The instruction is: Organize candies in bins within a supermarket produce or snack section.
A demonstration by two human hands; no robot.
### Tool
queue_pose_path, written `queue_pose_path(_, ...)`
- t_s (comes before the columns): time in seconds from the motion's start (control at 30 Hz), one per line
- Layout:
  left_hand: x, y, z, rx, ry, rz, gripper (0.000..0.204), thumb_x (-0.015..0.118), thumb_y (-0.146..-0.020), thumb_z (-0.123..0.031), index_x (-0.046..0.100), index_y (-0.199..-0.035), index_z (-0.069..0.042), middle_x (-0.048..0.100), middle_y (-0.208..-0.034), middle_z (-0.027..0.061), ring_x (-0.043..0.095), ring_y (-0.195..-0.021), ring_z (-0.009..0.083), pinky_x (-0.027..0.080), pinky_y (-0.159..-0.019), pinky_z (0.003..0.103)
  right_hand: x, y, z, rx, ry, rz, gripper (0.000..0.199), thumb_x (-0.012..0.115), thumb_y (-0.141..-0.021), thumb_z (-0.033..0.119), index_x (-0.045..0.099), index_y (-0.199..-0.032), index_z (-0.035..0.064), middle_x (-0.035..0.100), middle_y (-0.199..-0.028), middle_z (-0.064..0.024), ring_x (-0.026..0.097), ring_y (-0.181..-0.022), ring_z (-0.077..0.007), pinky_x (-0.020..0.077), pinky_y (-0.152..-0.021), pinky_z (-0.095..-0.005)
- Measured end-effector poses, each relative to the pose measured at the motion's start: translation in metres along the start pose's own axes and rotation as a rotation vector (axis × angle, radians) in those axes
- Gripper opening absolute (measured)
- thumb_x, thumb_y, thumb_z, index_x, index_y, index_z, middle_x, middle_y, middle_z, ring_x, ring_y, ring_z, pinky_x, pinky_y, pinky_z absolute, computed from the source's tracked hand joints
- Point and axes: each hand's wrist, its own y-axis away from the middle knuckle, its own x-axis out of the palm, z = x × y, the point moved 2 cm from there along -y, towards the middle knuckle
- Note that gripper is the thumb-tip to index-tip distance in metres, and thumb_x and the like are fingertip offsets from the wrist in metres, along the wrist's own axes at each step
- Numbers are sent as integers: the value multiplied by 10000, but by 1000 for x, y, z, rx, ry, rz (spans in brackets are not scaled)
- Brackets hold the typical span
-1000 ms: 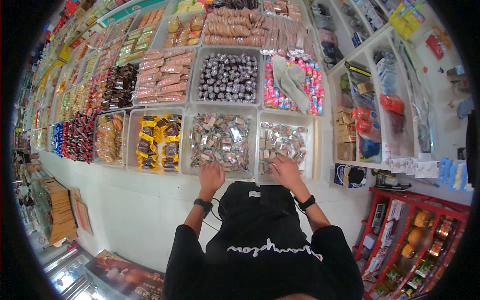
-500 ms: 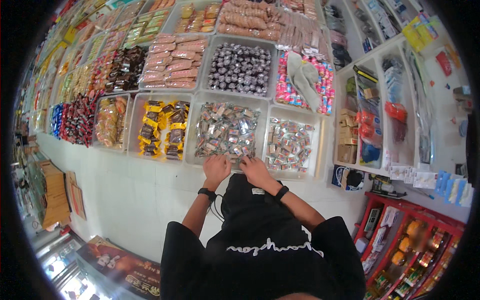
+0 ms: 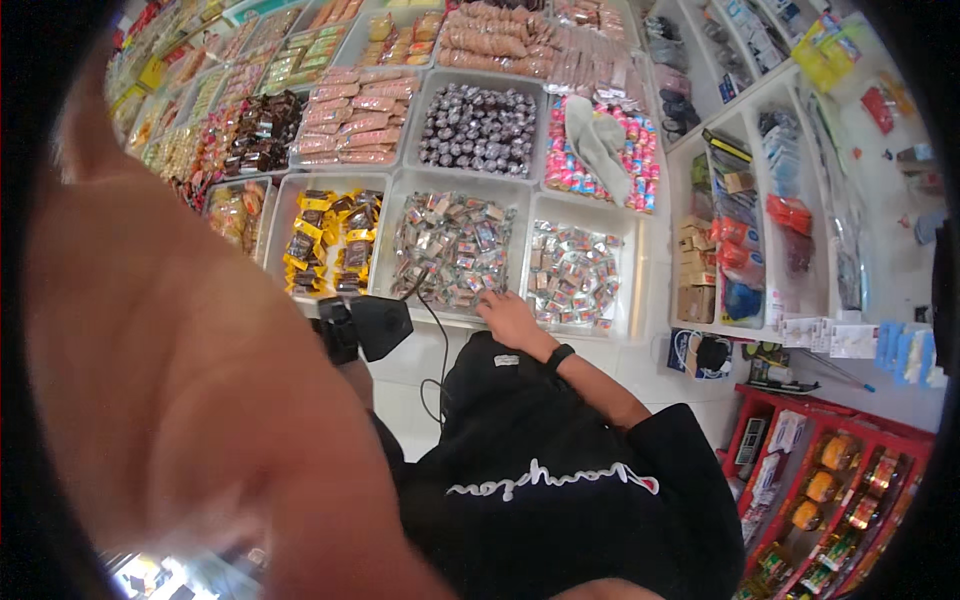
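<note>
My left hand (image 3: 180, 330) is raised very close to the view and fills the left side, blurred. Its fingers run off toward the rim, so their pose does not show. A black wrist strap (image 3: 340, 332) carries a black device (image 3: 382, 326) with a thin cable. At the near rim of a clear plastic bin (image 3: 523, 235), my right hand (image 3: 508, 314) is closed, fingers bent over the edge and touching the wrapped packets. Small silvery wrapped packets (image 3: 450, 235) fill that bin. A black band (image 3: 561, 356) circles my right wrist.
Similar packets (image 3: 575, 270) lie in the bin to the right, yellow-and-brown packs (image 3: 335, 240) in the one to the left. Behind stand dark foil balls (image 3: 478, 130) and a grey cloth (image 3: 597, 145) on pink sweets. A red rack (image 3: 830, 480) stands at lower right.
My left hand has left the bin's rim and come up close to the view on the left, covering much of it. My right hand stays at the rim. The view has shifted slightly.
</note>
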Motion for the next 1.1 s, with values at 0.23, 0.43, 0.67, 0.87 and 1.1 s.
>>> queue_pose_path(0.23, 15, 27, -61, -3, -58, 133, 538, 519, -878, -324, 427, -1270, 33, 476, -1273, 234, 473, -1176, 368, 414, -962, 482, 9, 4, -2, -7, 29, -92, 205, 573, -702, 101, 543, -904, 87, 520, -1017, -93, 558, -881, -263, 410, -775, -380)
queue_pose_path(0.43, 20, 18, -80, 49, -91, 150, 526, 514, -881, -325, 432, -1258, 32, 479, -1258, 233, 476, -1162, 367, 417, -954, 480, 22, 8, -6, 40, 28, -158, 182, 552, -718, 78, 548, -899, 93, 529, -976, -80, 566, -869, -244, 404, -775, -375)
queue_pose_path(0.67, 5, -25, -93, 127, -203, 140, 513, 508, -884, -326, 437, -1245, 31, 482, -1242, 232, 481, -1146, 365, 420, -946, 479, 25, 6, -5, 41, 66, -192, 214, 568, -706, 69, 588, -916, 105, 548, -930, -64, 565, -839, -233, 399, -789, -354)
queue_pose_path(0.87, -9, -30, -107, 147, -245, 148, 501, 503, -886, -326, 441, -1233, 30, 485, -1228, 231, 484, -1133, 364, 423, -939, 477, 11, 2, -2, 65, 71, -113, 231, 583, -693, 82, 594, -923, 108, 568, -954, -63, 571, -872, -238, 402, -786, -358)
queue_pose_path(1.1, -46, -34, -102, 197, -198, 82, 488, 498, -889, -327, 446, -1219, 29, 489, -1211, 230, 489, -1117, 362, 427, -930, 476, 30, -4, -4, 106, 199, -233, 253, 616, -670, 119, 612, -922, 136, 600, -1002, -43, 583, -907, -226, 409, -783, -361)
